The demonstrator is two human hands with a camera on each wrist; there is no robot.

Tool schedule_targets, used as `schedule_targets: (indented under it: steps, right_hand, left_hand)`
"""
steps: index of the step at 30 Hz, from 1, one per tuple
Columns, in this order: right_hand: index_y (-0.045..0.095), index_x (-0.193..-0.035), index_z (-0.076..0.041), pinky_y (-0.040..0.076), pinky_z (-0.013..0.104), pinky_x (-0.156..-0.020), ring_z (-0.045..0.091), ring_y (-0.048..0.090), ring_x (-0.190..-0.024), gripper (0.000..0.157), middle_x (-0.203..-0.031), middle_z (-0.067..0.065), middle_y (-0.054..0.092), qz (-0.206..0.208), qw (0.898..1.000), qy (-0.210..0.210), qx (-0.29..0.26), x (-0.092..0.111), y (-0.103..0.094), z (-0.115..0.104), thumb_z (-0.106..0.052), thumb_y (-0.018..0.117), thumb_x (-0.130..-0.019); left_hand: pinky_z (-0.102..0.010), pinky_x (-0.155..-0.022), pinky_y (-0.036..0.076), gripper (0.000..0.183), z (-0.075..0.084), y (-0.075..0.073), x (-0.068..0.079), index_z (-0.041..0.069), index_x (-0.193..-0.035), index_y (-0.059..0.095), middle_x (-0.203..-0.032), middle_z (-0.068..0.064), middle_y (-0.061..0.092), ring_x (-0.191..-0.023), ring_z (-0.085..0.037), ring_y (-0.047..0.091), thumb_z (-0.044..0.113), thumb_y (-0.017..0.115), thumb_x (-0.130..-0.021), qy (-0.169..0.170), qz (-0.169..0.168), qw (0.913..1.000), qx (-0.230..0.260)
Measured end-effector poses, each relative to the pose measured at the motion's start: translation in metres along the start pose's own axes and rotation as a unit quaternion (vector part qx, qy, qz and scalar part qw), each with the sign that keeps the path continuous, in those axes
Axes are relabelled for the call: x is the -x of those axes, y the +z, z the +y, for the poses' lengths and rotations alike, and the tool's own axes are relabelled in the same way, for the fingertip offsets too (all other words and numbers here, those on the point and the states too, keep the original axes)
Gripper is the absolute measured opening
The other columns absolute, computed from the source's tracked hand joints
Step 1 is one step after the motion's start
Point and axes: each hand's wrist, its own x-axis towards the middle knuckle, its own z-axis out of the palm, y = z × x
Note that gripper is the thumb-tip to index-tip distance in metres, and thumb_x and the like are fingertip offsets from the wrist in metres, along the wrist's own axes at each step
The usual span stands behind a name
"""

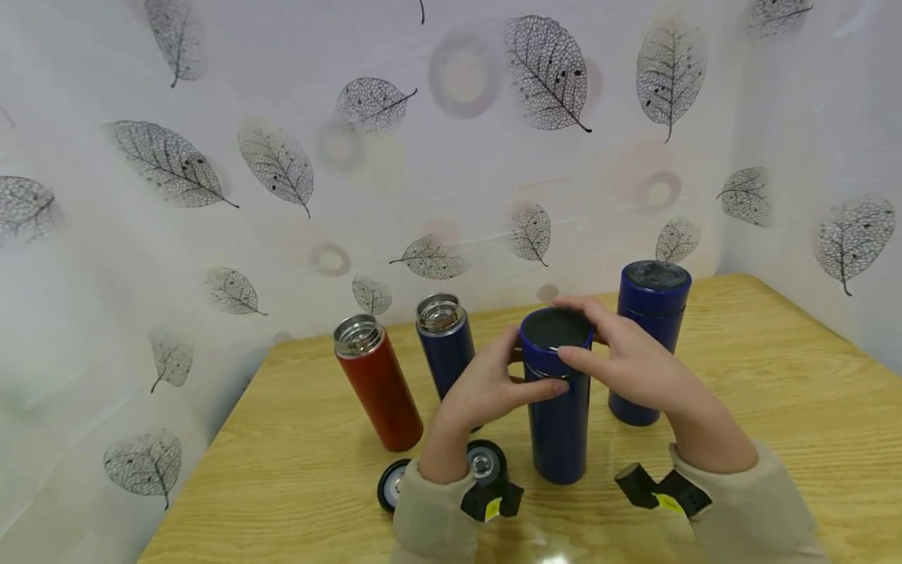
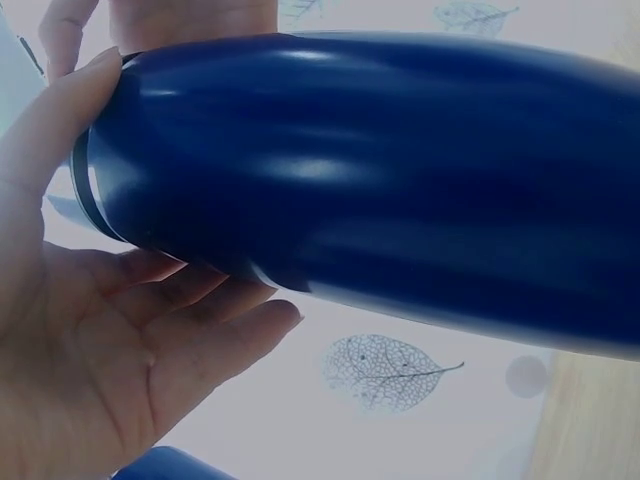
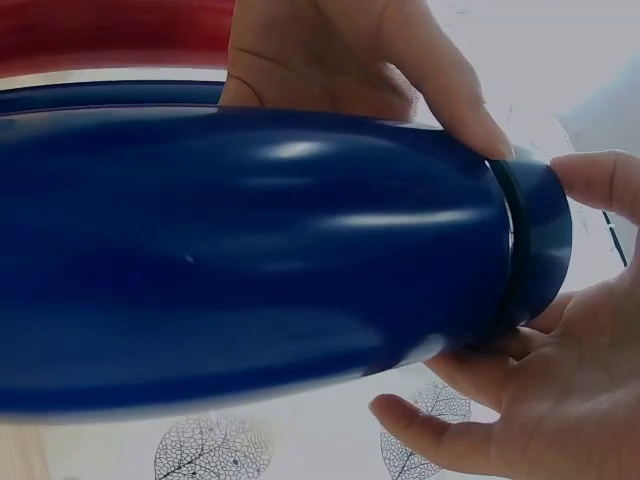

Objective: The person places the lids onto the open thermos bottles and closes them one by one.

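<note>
A blue thermos bottle [image 1: 559,439] stands upright on the table with its dark-topped lid [image 1: 546,359] on; a thin seam shows between lid and body. My left hand [image 1: 488,384] grips its upper part from the left, thumb across the front at the seam. From the right, my right hand [image 1: 627,356] holds the lid, its thumb at the front edge and fingers behind. In the right wrist view, the right thumb rests on the lid's side [image 3: 545,240]. The left wrist view shows the left fingers curving behind the bottle's body [image 2: 350,190].
To the left stand a red bottle [image 1: 380,392] and a dark blue bottle [image 1: 447,352], both lidless with steel mouths. Two round lids [image 1: 485,460] lie near the left forearm, one partly hidden. A lidded blue bottle [image 1: 651,313] stands behind the right hand. Leaf-printed sheeting [image 1: 458,188] backs the table.
</note>
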Motion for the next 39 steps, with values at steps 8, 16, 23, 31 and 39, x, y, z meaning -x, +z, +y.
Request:
schedule_targets:
  steps: [8, 16, 23, 31, 39]
  right_hand:
    - [0.034, -0.130, -0.005, 0.032, 0.054, -0.090, 0.031, 0.045, -0.110, 0.057, -0.119, 0.015, 0.049, 0.030, 0.999, 0.037, 0.013, -0.002, 0.003, 0.000, -0.021, 0.062, -0.084]
    - [0.038, -0.127, -0.003, 0.036, 0.048, -0.084, 0.029, 0.043, -0.106, 0.063, -0.120, 0.015, 0.040, 0.037, 0.996, 0.065, 0.047, -0.005, 0.008, 0.000, -0.033, 0.065, -0.080]
    - [0.022, -0.138, -0.002, 0.024, 0.055, -0.094, 0.035, 0.028, -0.123, 0.052, -0.136, 0.019, 0.028, -0.017, 0.998, 0.056, -0.035, -0.003, 0.004, 0.000, -0.028, 0.038, -0.095]
    - [0.020, -0.138, 0.004, 0.026, 0.052, -0.094, 0.035, 0.027, -0.124, 0.050, -0.138, 0.023, 0.026, -0.039, 0.996, -0.009, -0.077, 0.000, -0.003, 0.003, -0.011, 0.039, -0.094]
    - [0.027, -0.135, 0.004, 0.031, 0.054, -0.091, 0.035, 0.035, -0.120, 0.060, -0.132, 0.021, 0.035, -0.008, 0.999, 0.026, -0.021, 0.000, -0.005, 0.002, -0.021, 0.055, -0.088]
  left_hand:
    - [-0.025, -0.071, 0.049, 0.058, 0.000, 0.000, 0.000, 0.014, -0.128, 0.041, -0.117, 0.000, 0.051, -0.103, -0.013, 0.051, 0.014, 0.069, -0.077, 0.005, -0.001, 0.9999, -0.010]
    - [-0.026, -0.070, 0.049, 0.057, 0.000, -0.001, 0.000, 0.014, -0.127, 0.042, -0.117, 0.001, 0.050, -0.102, -0.012, 0.051, 0.013, 0.069, -0.077, 0.013, -0.005, 0.9999, -0.001]
    - [-0.025, -0.070, 0.049, 0.061, 0.001, 0.000, 0.001, 0.015, -0.130, 0.039, -0.117, 0.000, 0.050, -0.103, -0.013, 0.051, 0.014, 0.069, -0.077, -0.003, -0.003, 1.0000, -0.002]
    - [-0.025, -0.071, 0.049, 0.063, 0.002, -0.001, 0.002, 0.017, -0.131, 0.037, -0.117, 0.002, 0.050, -0.104, -0.013, 0.050, 0.017, 0.070, -0.077, -0.014, 0.002, 0.9999, -0.008]
    - [-0.023, -0.071, 0.048, 0.055, 0.033, 0.001, 0.010, 0.005, -0.127, 0.041, -0.117, -0.009, 0.051, -0.105, -0.020, 0.051, 0.008, 0.067, -0.079, -0.036, 0.007, 0.9991, -0.023]
